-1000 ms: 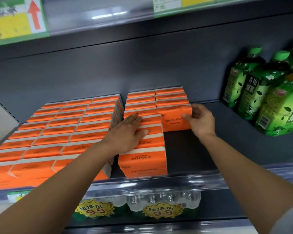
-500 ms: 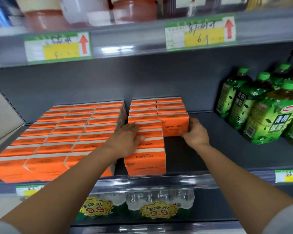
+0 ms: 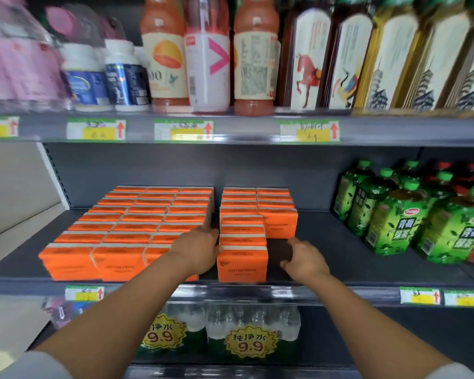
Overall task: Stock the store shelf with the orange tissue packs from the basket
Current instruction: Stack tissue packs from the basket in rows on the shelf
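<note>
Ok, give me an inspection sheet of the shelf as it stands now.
Surface: dark grey metal shelf, with a bare patch right of the packs.
Job's things: orange tissue packs in a large left block, plus a smaller right block; basket not in view.
Clutter: green tea bottles at the shelf's right.
Hands: left hand in the gap between the blocks, against the front pack; right hand by the bare patch, holding nothing.
Cables: nothing seen.
Surroundings: juice bottles on the shelf above; bottled water packs below.
</note>
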Demonstrator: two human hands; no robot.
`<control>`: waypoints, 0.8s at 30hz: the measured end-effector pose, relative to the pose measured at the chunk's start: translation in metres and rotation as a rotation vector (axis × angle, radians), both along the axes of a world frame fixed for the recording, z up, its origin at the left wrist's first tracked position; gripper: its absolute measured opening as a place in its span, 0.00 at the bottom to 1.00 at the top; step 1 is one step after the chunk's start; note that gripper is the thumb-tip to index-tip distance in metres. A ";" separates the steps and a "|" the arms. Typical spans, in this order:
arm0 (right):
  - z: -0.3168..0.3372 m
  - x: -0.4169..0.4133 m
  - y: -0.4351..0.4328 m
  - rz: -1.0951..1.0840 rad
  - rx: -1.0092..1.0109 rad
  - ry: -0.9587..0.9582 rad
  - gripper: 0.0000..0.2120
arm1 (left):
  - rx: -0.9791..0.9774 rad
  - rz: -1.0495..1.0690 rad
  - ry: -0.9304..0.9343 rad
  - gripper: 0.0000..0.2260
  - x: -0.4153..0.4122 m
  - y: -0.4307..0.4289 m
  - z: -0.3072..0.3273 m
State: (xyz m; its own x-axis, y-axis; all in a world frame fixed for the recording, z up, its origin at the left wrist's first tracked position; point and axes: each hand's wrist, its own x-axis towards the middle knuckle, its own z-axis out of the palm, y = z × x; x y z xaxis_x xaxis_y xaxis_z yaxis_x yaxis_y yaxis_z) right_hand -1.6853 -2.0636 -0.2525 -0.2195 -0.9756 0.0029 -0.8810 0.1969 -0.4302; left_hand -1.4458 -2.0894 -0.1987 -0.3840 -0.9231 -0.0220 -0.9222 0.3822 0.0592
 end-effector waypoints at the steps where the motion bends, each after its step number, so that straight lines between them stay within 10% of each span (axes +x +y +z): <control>1: 0.002 0.004 0.008 0.009 0.006 0.019 0.25 | -0.013 0.003 -0.005 0.16 0.005 0.006 0.001; 24: 0.001 0.250 0.087 0.506 0.046 0.232 0.18 | -0.013 0.424 -0.126 0.22 0.261 0.138 -0.046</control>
